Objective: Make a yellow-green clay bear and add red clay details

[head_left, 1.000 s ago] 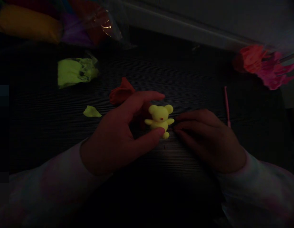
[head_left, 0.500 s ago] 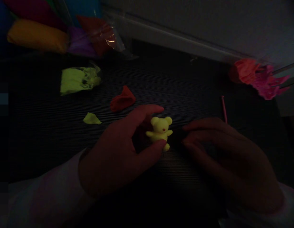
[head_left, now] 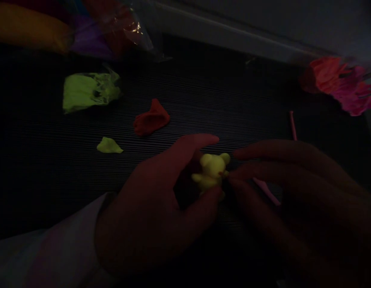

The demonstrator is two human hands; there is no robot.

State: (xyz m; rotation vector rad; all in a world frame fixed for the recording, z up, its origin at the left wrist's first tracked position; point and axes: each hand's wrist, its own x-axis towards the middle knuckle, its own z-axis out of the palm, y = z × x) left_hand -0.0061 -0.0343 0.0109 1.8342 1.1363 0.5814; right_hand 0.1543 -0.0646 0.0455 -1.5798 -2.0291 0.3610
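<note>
A small yellow clay bear (head_left: 214, 166) with round ears and a reddish nose is held in my left hand (head_left: 149, 200), between the thumb and the curled fingers. The thumb covers its lower body. My right hand (head_left: 287, 176) has its thumb and index fingertips pinched together right beside the bear's face and arm. Whatever may be between those fingertips is too small and dark to make out. Partly behind the right hand, a thin pink stick (head_left: 293, 126) lies on the table, and another pink piece (head_left: 267, 191) shows below the fingers.
On the dark ribbed table (head_left: 185, 92) lie a red clay lump (head_left: 151, 118), a yellow clay scrap (head_left: 109, 145) and a wrapped yellow clay pack (head_left: 89, 91). Bagged coloured clay (head_left: 92, 38) is at upper left. Orange and pink frilly pieces (head_left: 343, 84) lie at upper right.
My right hand has moved left, bringing its pinched fingertips against the bear. The bear has turned and tilted slightly in my left hand. The view has shifted a little.
</note>
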